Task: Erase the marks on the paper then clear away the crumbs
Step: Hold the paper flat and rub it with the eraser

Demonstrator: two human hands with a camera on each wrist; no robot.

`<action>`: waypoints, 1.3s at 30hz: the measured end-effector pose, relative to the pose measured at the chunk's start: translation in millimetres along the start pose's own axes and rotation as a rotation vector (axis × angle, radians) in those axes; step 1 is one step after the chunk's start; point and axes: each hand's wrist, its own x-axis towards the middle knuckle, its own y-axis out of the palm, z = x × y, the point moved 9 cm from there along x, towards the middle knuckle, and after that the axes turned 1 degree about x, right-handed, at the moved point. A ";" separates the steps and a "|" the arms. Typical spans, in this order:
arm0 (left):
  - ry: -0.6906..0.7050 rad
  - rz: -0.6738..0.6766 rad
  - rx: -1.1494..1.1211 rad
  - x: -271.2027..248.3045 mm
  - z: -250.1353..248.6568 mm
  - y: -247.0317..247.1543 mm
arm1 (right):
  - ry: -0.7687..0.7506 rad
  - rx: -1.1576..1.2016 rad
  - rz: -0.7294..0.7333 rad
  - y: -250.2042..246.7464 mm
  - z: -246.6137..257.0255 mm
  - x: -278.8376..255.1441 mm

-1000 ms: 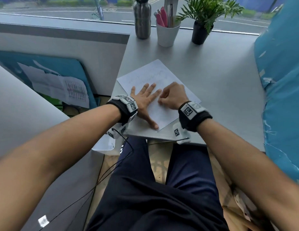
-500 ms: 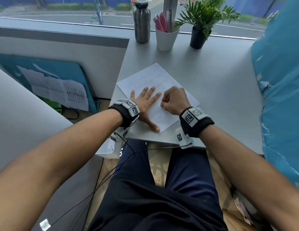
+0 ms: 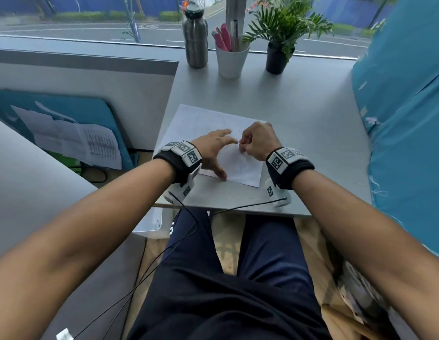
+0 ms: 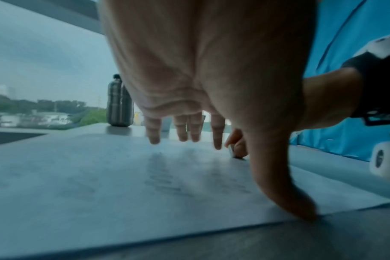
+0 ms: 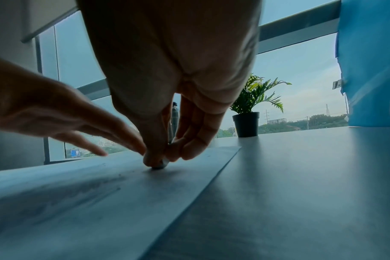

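A white sheet of paper [image 3: 201,121] with faint pencil marks lies on the grey desk [image 3: 299,133] near its front edge. My left hand [image 3: 213,148] is spread on the paper [image 4: 100,176], fingers straight, thumb at its near edge. My right hand [image 3: 256,141] pinches a small white eraser [image 5: 160,164] between thumb and fingers and presses its tip on the paper [image 5: 100,193], just right of the left fingertips. The eraser [image 4: 232,151] peeks out beyond the left hand in the left wrist view. Tiny dark crumbs [image 5: 119,175] dot the sheet.
At the desk's far edge by the window stand a steel bottle [image 3: 195,38], a white cup of pens [image 3: 230,57] and a potted plant [image 3: 279,45]. A blue covered surface [image 3: 404,119] rises along the right side. A grey partition [image 3: 91,77] lies left.
The view has tilted and both hands have shifted up the sheet. My left hand's fingers now point more to the right; the right hand still rubs with the eraser beside them.
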 end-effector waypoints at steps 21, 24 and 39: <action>-0.044 0.215 0.043 15.7 12.4 20.8 | 0.011 0.058 0.185 21.8 20.6 -27.9; -0.042 0.213 0.052 17.2 11.4 21.3 | 0.095 0.109 0.113 2.2 -1.0 -8.0; -0.093 0.257 0.106 15.9 6.8 18.0 | 0.148 0.107 0.096 11.2 3.8 -16.5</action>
